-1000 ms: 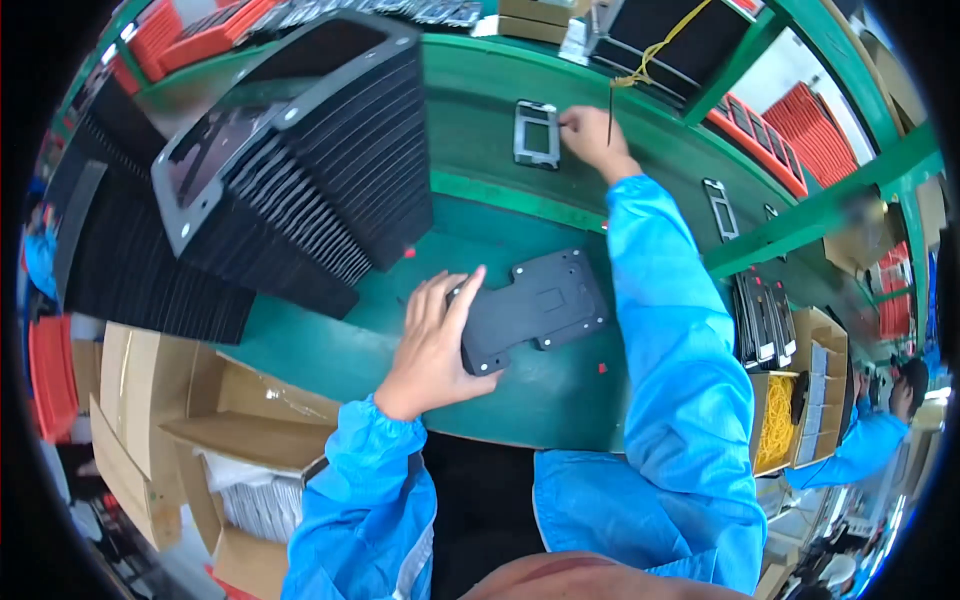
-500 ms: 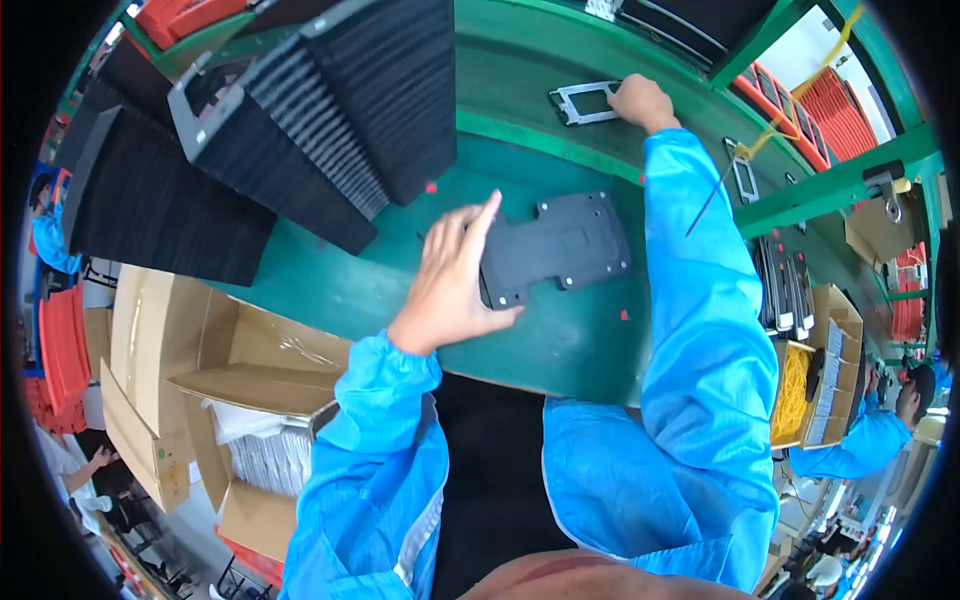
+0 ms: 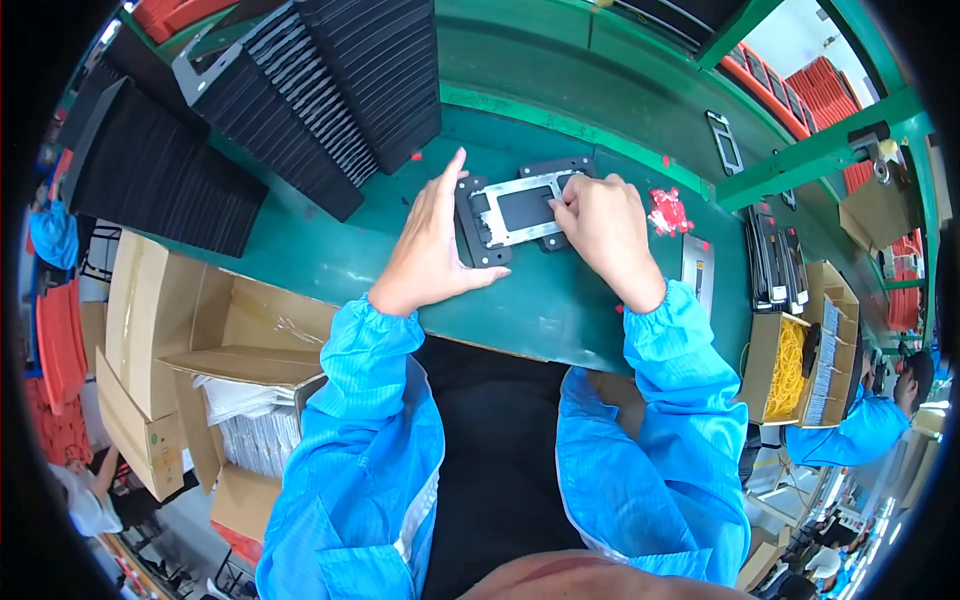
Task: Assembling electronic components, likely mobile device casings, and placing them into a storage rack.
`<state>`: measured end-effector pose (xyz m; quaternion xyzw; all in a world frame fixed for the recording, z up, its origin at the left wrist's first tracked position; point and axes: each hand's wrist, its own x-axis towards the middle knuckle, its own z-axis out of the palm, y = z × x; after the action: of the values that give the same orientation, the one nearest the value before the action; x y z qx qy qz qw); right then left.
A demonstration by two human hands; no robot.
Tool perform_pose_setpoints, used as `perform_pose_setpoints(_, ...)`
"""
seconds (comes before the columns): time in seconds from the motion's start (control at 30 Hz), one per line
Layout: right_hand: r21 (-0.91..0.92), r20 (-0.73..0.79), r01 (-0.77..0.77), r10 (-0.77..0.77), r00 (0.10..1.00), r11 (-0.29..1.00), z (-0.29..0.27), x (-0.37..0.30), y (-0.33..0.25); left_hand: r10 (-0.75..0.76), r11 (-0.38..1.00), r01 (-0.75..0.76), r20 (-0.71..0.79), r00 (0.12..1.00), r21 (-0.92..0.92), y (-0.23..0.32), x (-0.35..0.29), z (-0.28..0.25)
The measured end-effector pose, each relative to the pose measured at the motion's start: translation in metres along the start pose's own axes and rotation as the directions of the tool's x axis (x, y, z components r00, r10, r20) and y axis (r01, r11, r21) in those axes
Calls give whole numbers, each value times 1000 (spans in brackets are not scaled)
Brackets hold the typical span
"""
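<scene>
A black fixture plate (image 3: 468, 222) with round studs at its corners lies on the green bench. Over it sits a silver rectangular metal frame (image 3: 492, 220) with a large opening and black edging. My right hand (image 3: 612, 225) pinches the right end of this frame, its fingers curled. At the fixture's left end is my left hand (image 3: 425, 240), thumb and fingers stretched wide along that end. Whether the frame lies fully flat on the fixture, I cannot tell.
Tall stacks of black trays (image 3: 300, 100) stand at the left. Right of my hand lie a red patch of small pieces (image 3: 668, 212) and a grey plate (image 3: 698, 272). Cardboard boxes (image 3: 250, 330) are at lower left; yellow bands (image 3: 788, 370) fill a box at right. A green rail (image 3: 820, 150) crosses the right side.
My right hand has brought the metal frame from the far shelf down onto the black fixture. The left hand stays at the fixture's left end. The red patch and grey plate are now uncovered.
</scene>
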<state>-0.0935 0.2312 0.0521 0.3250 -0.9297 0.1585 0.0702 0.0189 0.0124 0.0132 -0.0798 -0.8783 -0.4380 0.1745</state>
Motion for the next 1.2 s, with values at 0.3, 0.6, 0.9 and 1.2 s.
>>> perform_pose_setpoints(0.3, -205, -89, 183, -204, 975, 962, 6, -16, -14, 49, 974, -67, 88, 995, 218, 7, 2, 1)
perform_pose_setpoints(0.6, -64, -449, -284, 226, 864, 957, -45, -99, 59, 52, 983, -55, 26, 998, 175, 13, -4, 2)
perform_pose_setpoints(0.9, -160, -189, -594, 566, 802, 789, -34, -174, 54, 95, 973, -83, -43, 995, 214, 25, -5, 5)
perform_pose_setpoints(1.2, 295, -13, -412, 435, 900, 862, -52, -173, -36, -211, 587, 213, 106, 972, -781, 83, -79, 48)
